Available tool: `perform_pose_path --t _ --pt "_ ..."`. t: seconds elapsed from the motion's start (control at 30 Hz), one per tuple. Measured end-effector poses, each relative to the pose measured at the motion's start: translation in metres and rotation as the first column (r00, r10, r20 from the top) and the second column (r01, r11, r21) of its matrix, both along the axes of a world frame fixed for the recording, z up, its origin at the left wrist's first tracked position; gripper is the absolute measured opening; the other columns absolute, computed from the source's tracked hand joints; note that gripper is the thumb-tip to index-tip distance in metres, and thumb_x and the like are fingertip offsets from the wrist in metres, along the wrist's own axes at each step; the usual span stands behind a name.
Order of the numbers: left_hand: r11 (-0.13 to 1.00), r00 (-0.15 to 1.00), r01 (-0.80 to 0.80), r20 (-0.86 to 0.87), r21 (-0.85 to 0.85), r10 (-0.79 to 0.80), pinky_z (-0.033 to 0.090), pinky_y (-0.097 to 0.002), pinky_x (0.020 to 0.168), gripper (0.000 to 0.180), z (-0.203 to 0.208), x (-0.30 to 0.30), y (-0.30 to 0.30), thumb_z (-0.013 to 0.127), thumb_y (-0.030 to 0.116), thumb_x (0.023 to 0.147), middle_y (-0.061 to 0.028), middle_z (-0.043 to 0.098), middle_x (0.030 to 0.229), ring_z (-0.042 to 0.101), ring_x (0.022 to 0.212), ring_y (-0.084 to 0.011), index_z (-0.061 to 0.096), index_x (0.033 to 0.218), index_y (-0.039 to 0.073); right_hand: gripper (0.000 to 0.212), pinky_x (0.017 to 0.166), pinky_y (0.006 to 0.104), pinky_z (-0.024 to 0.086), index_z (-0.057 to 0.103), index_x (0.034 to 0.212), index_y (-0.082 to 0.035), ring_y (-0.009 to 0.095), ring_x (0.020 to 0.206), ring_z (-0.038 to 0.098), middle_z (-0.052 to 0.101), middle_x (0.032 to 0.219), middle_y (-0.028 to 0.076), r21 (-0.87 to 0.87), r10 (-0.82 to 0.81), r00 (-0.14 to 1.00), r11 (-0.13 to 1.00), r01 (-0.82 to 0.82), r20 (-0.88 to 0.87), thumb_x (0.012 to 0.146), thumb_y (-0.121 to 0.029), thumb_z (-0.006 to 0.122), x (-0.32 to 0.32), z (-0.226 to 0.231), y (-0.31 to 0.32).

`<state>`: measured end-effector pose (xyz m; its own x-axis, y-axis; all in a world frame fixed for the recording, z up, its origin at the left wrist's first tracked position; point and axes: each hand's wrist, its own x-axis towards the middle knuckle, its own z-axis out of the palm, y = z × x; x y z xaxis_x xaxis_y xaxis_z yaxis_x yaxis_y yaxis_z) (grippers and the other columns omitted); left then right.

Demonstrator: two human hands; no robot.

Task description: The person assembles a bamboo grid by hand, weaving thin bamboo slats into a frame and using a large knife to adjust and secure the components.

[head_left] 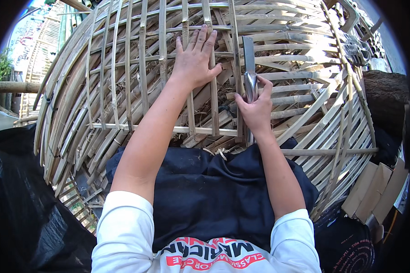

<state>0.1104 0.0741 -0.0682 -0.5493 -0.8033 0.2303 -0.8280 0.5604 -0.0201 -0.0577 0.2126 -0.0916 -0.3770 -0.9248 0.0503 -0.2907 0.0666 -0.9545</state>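
Note:
A lattice of split bamboo strips [163,59] spreads before me, its long slats crossed by thinner ones. My left hand [194,61] lies flat across the slats near the top middle, fingers stretched out, gripping nothing. To its right, my right hand [256,102] is closed round the shiny metal handle of a knife [249,54]. The broad grey blade points away from me, alongside an upright slat at the lattice's right side. A pale crosswise strip [182,130] runs along the lattice's near edge.
Curved bundles of bamboo strips [70,113] surround the lattice, with more fanned out at right [323,127]. Dark cloth [200,191] covers my lap. Black sheeting [27,195] hangs at left. A cardboard piece [373,191] and a dark log [385,93] are at right.

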Motion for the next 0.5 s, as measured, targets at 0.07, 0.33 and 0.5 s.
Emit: perform_pose_path --t 0.07,0.33,0.5 --pt "0.994 1.000 -0.017 -0.008 0.105 0.018 0.008 -0.0653 0.115 0.092 0.003 0.001 0.001 0.057 0.052 0.085 -0.0126 0.012 0.163 0.036 0.141 -0.0316 0.010 0.157 0.019 0.064 0.064 0.0365 0.053 0.038 0.126 -0.004 0.028 0.067 0.069 0.067 0.074 0.017 -0.007 -0.016 0.999 1.000 0.015 -0.034 0.075 -0.010 0.076 0.001 0.002 -0.001" --pt "0.993 0.979 -0.096 0.184 0.067 0.082 0.010 -0.0675 0.113 0.089 0.011 -0.008 0.006 0.053 0.052 0.088 -0.0119 0.011 0.163 0.050 0.127 -0.0297 0.007 0.157 0.020 0.060 0.067 0.0388 0.053 0.040 0.124 -0.003 0.030 0.073 0.070 0.066 0.086 0.022 -0.024 -0.004 0.997 1.000 0.002 -0.073 0.077 -0.010 0.075 0.000 0.000 -0.001" --pt "0.991 0.978 -0.097 0.196 0.097 0.077 0.009 -0.0680 0.113 0.091 0.014 -0.007 0.003 0.053 0.052 0.088 -0.0132 0.006 0.163 0.051 0.126 -0.0320 0.004 0.157 0.020 0.049 0.070 0.0412 0.053 0.042 0.123 -0.004 0.039 0.082 0.069 0.066 0.094 0.026 -0.022 0.030 0.988 0.999 -0.034 -0.151 0.084 -0.013 0.071 0.001 0.001 0.000"
